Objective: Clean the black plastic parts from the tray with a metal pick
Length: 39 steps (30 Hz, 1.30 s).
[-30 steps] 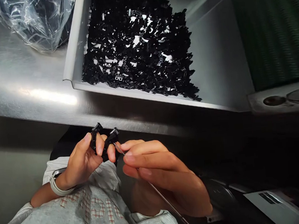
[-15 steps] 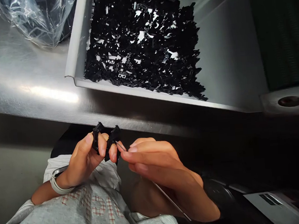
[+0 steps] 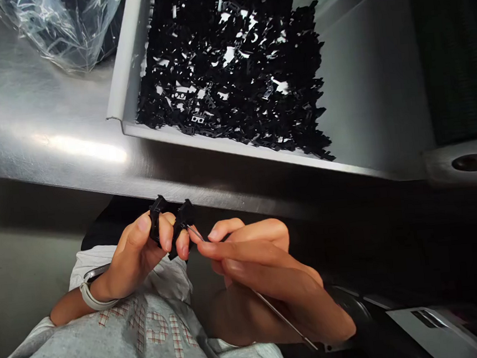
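From the head camera: the left hand (image 3: 134, 255) has two small black parts in its grip, raised just off the near edge of a steel table (image 3: 27, 108). The first black part (image 3: 155, 218), angular and matte with a squared top, is pinched by the thumb against the fingers; the second black part (image 3: 184, 212), just as dark and blocky, leans among the fingers beside it. And here's the right hand (image 3: 266, 260), fingers folded around a thin metal rod (image 3: 286, 319), straight, smooth and softly shiny. Its upper tip meets the second black part; whether it goes inside, I can't tell. The lower end pokes out well below the palm.

Up on the table, brushed metal with fine scratches and one bright streak of glare, sits a pale, smooth-walled tray (image 3: 126, 72). Inside, a jagged heap of black pieces (image 3: 229, 74), spiky at its edge, glints white in patches. To its left, a clear plastic bag (image 3: 70, 26), crinkled and glossy, with dark contents. Down at the left wrist, a pale band (image 3: 91, 298); below, a soft grey shirt (image 3: 131, 344) with checked fabric letters.
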### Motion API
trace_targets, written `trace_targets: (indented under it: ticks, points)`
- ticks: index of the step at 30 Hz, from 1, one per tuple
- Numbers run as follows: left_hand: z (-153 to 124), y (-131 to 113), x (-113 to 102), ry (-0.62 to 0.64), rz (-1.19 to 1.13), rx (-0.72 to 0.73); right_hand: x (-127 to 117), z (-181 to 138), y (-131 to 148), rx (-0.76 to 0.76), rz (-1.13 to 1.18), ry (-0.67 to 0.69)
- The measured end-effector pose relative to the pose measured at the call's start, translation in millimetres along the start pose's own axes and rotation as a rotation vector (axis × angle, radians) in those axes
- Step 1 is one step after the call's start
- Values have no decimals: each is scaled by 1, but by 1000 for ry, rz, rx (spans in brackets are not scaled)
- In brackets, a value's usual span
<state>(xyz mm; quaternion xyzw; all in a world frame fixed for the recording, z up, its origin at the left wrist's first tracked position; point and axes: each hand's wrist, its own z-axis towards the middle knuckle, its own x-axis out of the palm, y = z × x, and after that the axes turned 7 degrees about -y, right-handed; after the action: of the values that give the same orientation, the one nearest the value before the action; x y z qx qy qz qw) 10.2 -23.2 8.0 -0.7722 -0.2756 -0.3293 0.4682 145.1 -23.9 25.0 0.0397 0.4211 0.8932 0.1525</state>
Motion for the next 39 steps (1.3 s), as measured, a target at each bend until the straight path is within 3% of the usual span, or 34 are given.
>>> trace_targets:
  ticks: [8, 14, 19, 29, 35, 39]
  points:
    - [0, -1, 2, -29, 75, 3, 7, -1, -2, 29, 73, -104]
    - [0, 2, -1, 20, 75, 33, 22, -1, 6, 102, 109, -336]
    - [-2, 2, -2, 18, 84, 21, 18, -2, 8, 105, 110, -223]
    - [-3, 4, -3, 19, 120, 27, 18, 0, 1, 57, 80, -288]
    - [-4, 2, 1, -8, 118, 18, 10, 0, 4, 73, 17, -170]
    - [-3, 4, 2, 5, 134, -1, 9, 0, 4, 89, 73, -204]
